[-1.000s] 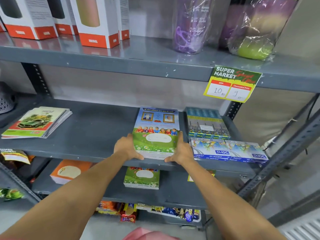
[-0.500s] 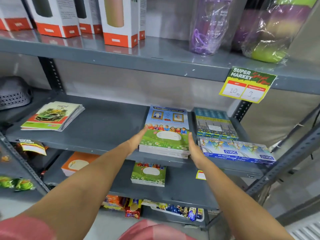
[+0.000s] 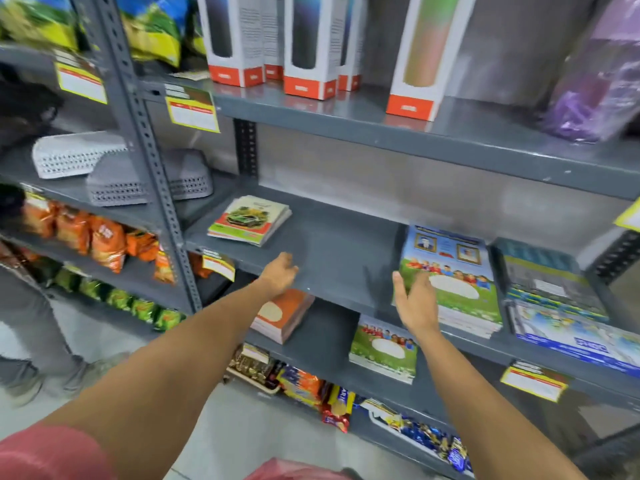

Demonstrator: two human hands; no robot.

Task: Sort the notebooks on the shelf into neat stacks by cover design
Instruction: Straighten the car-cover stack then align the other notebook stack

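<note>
A stack of notebooks with a children-on-grass cover (image 3: 453, 282) lies on the grey middle shelf (image 3: 339, 258). My right hand (image 3: 414, 303) is open, fingers spread, at that stack's left front corner. My left hand (image 3: 280, 273) hovers open over the shelf's front edge, holding nothing, apart from the stack. A stack of car-cover notebooks (image 3: 251, 220) lies at the shelf's left. To the right lie building-cover notebooks (image 3: 547, 278) with butterfly-cover ones (image 3: 575, 336) in front. On the shelf below sit an orange-cover stack (image 3: 287, 317) and another children-cover stack (image 3: 384, 349).
Boxed bottles (image 3: 308, 46) and a purple wrapped item (image 3: 595, 81) stand on the upper shelf. Grey perforated baskets (image 3: 117, 174) and snack packets (image 3: 90, 237) fill the left rack, behind a metal upright (image 3: 149, 140). A person's legs (image 3: 38, 341) stand at far left. Sweets lie on the bottom shelf.
Both hands have let go of the children-cover stack. My left hand has moved left along the shelf edge; my right hand now sits at the stack's left corner. The view has swung left.
</note>
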